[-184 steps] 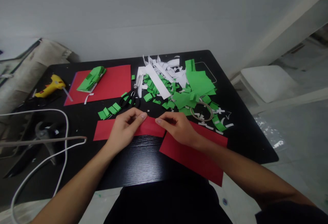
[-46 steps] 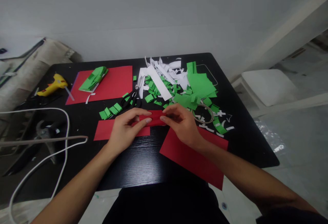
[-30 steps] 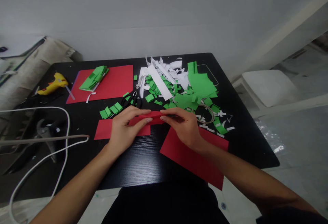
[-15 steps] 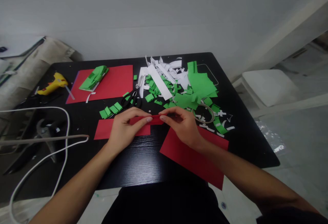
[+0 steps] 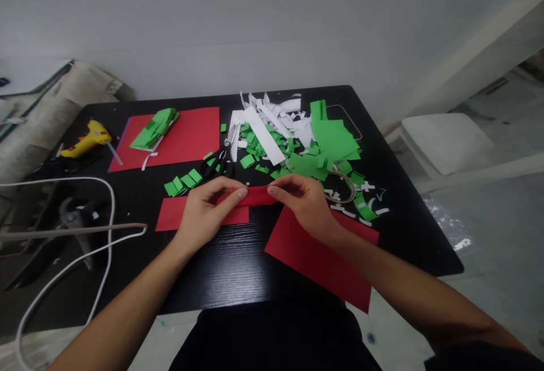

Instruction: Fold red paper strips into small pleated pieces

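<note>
A narrow strip of red paper (image 5: 257, 195) is stretched between my two hands above the front middle of the table. My left hand (image 5: 209, 204) pinches its left end between thumb and fingers. At the other end my right hand (image 5: 302, 201) grips it the same way, thumb toward me. Under my left hand lies a flat red paper piece (image 5: 170, 215). A larger red sheet (image 5: 323, 252) rests below my right hand and wrist, reaching past the table's front edge.
Black-handled scissors (image 5: 219, 161) lie beyond my left hand, near small green folded pieces (image 5: 183, 182). White paper strips (image 5: 264, 136) and green scraps (image 5: 335, 141) heap at the back, a tape roll (image 5: 352, 190) beside them. Leftward are a yellow glue gun (image 5: 87, 140), pliers (image 5: 79, 224) and a white cable (image 5: 111, 246).
My fingers have spread slightly apart along the red strip, so more of its middle shows. Both hands keep their pinch, and the things on the table stay put.
</note>
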Demonstrator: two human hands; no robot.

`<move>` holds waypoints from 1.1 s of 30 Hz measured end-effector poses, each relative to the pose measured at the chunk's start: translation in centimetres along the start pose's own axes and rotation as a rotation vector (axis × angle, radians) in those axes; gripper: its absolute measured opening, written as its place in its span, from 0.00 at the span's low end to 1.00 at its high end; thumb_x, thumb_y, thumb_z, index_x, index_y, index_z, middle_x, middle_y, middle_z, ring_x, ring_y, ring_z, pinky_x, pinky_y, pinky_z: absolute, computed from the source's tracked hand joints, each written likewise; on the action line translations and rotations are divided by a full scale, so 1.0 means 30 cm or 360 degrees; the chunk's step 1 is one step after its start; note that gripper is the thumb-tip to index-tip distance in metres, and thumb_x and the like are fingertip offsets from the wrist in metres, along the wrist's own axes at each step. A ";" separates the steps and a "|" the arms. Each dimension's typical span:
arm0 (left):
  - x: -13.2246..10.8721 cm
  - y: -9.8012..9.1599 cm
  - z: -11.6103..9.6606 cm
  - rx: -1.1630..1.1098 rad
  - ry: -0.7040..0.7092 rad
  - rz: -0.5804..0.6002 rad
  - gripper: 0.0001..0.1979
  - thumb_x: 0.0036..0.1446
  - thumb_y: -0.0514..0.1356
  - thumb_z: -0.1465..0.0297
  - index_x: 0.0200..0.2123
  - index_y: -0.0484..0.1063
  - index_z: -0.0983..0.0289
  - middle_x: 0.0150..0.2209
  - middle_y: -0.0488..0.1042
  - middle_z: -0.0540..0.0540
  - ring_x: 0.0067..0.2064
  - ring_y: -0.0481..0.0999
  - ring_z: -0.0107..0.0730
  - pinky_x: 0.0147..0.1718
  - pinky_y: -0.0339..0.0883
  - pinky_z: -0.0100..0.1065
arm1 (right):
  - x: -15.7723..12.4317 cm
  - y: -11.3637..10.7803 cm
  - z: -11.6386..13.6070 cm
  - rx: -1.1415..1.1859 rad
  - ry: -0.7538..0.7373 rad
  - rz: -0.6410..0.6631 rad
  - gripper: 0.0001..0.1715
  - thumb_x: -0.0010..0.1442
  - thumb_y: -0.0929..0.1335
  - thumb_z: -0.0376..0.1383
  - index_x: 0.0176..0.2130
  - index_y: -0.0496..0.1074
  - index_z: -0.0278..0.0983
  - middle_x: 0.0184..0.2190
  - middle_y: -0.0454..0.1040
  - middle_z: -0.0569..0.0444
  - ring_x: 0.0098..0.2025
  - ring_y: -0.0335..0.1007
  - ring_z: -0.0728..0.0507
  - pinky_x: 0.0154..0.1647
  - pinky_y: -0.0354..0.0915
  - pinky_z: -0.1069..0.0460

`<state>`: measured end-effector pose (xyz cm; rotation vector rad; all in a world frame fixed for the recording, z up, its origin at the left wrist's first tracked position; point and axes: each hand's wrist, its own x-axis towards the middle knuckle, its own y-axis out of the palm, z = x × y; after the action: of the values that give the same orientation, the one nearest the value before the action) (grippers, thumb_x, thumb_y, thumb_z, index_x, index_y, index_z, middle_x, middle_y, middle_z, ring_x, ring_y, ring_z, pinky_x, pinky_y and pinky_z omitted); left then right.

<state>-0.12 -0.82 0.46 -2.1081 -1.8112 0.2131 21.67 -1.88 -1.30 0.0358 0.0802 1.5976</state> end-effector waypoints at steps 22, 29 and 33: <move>-0.001 0.002 0.006 0.0079 0.0016 -0.0059 0.07 0.63 0.66 0.64 0.36 0.82 0.61 0.36 0.83 0.51 0.39 0.81 0.33 0.43 0.74 0.33 | 0.005 -0.001 0.003 0.0016 0.0010 0.0014 0.08 0.56 0.78 0.40 0.34 0.81 0.39 0.34 0.83 0.54 0.38 0.78 0.44 0.46 0.75 0.48; 0.004 -0.002 0.019 0.0154 0.0027 -0.0042 0.09 0.64 0.65 0.63 0.35 0.80 0.62 0.34 0.81 0.51 0.38 0.79 0.32 0.41 0.72 0.32 | 0.010 -0.006 0.001 0.0035 0.0069 0.0003 0.09 0.56 0.78 0.42 0.34 0.81 0.39 0.34 0.83 0.54 0.39 0.79 0.44 0.48 0.74 0.46; 0.007 -0.004 0.022 0.0153 0.0022 -0.0048 0.08 0.64 0.64 0.64 0.35 0.79 0.62 0.33 0.80 0.50 0.37 0.78 0.31 0.40 0.71 0.31 | 0.012 -0.009 0.000 0.0041 0.0110 0.0015 0.10 0.57 0.78 0.43 0.34 0.81 0.39 0.33 0.82 0.54 0.38 0.78 0.44 0.48 0.74 0.46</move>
<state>-0.42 -0.49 -0.08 -2.0110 -1.7869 0.2715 21.93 -1.51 -1.33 0.0013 0.1544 1.6073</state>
